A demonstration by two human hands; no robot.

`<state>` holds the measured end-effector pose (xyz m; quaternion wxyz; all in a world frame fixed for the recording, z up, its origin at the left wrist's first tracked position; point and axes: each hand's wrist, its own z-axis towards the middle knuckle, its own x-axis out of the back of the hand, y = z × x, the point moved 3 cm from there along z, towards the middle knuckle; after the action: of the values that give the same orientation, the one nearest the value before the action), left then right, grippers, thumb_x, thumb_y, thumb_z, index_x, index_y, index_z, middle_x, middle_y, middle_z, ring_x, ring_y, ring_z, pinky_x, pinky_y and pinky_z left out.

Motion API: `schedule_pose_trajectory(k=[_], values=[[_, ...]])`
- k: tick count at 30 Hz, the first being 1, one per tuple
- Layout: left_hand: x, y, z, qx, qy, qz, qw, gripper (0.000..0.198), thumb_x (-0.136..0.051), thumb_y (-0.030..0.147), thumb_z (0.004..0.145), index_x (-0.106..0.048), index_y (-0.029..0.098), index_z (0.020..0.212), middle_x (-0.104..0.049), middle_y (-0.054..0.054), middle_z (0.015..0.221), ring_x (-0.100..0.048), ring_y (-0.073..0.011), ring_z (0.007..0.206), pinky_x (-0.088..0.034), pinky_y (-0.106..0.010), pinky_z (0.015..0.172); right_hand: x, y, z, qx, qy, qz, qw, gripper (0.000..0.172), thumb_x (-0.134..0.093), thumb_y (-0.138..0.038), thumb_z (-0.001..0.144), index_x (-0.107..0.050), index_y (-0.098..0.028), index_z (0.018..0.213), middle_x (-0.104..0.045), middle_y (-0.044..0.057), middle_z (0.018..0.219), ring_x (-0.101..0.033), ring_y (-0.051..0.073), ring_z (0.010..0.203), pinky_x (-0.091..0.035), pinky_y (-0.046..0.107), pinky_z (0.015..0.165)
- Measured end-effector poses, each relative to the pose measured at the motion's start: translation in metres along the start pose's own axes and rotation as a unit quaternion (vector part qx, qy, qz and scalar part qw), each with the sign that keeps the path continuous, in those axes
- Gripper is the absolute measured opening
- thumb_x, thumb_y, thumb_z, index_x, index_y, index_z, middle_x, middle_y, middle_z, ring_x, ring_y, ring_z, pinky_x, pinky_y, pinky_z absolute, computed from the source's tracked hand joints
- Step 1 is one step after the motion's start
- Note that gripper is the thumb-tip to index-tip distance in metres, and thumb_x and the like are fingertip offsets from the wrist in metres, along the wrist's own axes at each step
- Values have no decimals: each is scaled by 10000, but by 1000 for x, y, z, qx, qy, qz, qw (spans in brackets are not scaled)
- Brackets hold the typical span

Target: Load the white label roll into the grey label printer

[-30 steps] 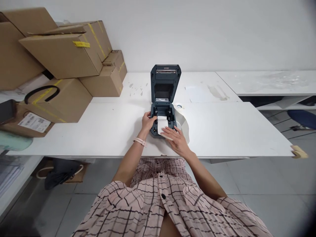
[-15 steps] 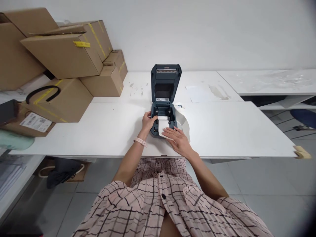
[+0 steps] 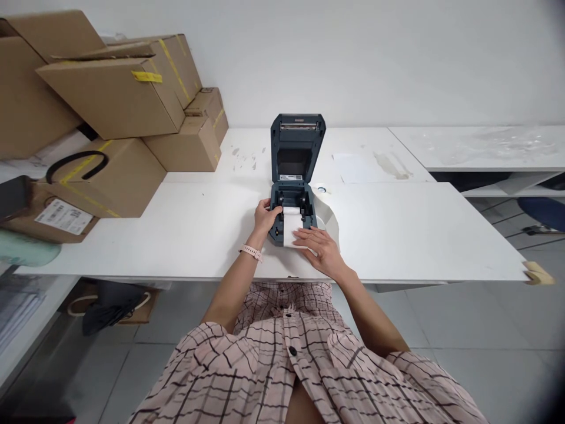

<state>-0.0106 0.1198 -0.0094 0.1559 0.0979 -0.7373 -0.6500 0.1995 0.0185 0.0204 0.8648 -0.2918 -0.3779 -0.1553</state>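
Observation:
A dark grey label printer point(image 3: 293, 176) stands on the white table point(image 3: 185, 229) with its lid raised upright. A white strip of label paper point(image 3: 290, 227) runs out of its open bay toward me. My left hand point(image 3: 265, 217) grips the printer's left side at the bay. My right hand point(image 3: 321, 250) lies flat with fingers spread on the front end of the paper strip, pressing it down at the printer's front edge. A white roll point(image 3: 327, 217) sits just right of the printer, partly hidden by it.
Several cardboard boxes point(image 3: 115, 100) are stacked at the table's left end, one with a black handle point(image 3: 75, 165). A sheet of paper point(image 3: 351, 168) lies behind the printer. A second white table point(image 3: 477, 147) stands at the right. Bags point(image 3: 110, 303) lie under the table.
My right hand has slid slightly back toward me along the paper strip, and the strip now lies straighter. My left hand has stayed on the printer.

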Motion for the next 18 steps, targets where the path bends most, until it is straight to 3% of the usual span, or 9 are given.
schedule_pose_trajectory(k=[9,15,18], values=[[1,4,-4,2,-3,-4,1000,487,-769,232,698,-641,172,1164,-706,-121,1286,-680,-240,1140,-526,-345,967,12,0,4,14,-3,9,1000,238,-558,-228,1043,-697,-237,1236,-792,69,1239,-721,275,1235,-567,512,1027],[1,0,-1,-3,0,-2,1000,498,-768,233,693,-651,176,1174,-708,-119,1284,-686,-246,1124,-532,-346,938,18,-2,6,-13,-55,9,998,231,-508,-244,1056,-701,-248,1183,-784,61,1255,-695,284,1251,-554,507,984],[2,-2,1,-5,2,11,1000,520,-773,258,688,-660,186,1191,-710,-113,1284,-694,-254,1107,-535,-356,917,18,-2,12,-34,-98,-23,994,200,-650,-311,975,-706,-233,1150,-716,75,1391,-667,334,1197,-532,518,918]])
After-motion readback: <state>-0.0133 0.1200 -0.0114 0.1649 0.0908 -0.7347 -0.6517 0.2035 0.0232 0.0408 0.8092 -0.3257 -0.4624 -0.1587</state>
